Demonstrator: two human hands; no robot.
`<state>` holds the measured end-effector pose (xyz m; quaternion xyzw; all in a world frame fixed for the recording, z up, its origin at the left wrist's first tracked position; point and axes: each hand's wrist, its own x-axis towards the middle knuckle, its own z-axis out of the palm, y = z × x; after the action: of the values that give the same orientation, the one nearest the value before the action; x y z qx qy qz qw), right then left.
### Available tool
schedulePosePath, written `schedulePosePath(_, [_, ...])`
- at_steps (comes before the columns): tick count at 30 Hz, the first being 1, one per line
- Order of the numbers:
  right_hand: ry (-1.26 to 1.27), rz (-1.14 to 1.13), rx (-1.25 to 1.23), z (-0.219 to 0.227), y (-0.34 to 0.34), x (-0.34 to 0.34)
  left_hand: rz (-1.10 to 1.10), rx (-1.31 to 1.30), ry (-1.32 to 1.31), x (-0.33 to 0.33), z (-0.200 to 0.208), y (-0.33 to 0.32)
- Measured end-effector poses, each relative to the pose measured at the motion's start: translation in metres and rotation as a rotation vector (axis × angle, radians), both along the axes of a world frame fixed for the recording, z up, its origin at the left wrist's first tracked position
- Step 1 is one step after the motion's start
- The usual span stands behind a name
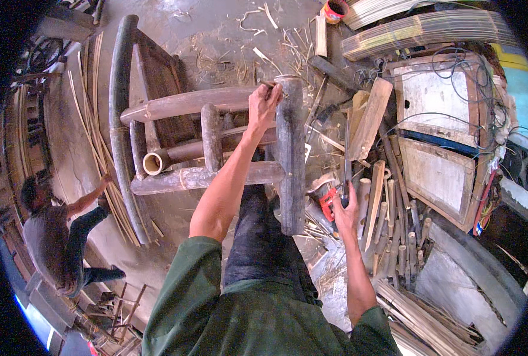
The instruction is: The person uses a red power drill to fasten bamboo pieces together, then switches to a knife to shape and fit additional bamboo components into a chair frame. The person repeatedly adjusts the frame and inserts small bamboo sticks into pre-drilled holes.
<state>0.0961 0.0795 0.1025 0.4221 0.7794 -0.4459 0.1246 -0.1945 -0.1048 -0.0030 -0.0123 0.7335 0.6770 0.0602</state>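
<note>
A bamboo furniture frame of thick dark poles and rails stands in front of me. My left hand is at its top right corner, fingers closed in a pinch where the upper rail meets the thick right post. Whatever is between those fingers is too small to make out. Lower and to the right, my right hand is wrapped round the dark handle of a long, narrow-bladed hand tool, its blade pointing away from me. Just left of that hand lies a red and black object.
Bamboo offcuts and a wooden cabinet with loose cables stand at right. Bundled strips and a red bucket lie farther off. Long strips lie at left, where another person crouches. Shavings litter the floor.
</note>
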Motion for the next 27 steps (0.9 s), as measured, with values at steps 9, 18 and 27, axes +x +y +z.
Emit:
schedulePosePath(9, [-0.011,0.080,0.000,-0.015,-0.010,-0.001,-0.038,-0.141,-0.040,0.000,-0.015,0.008])
schedulePosePath(18, [0.382,0.363,0.415,0.053,-0.046,-0.120,-0.142,-0.246,0.462,0.001,-0.002,0.019])
schedulePosePath(27, [0.489,0.440,0.338,0.088,-0.050,-0.163,0.001,-0.544,0.209,0.056,0.006,0.024])
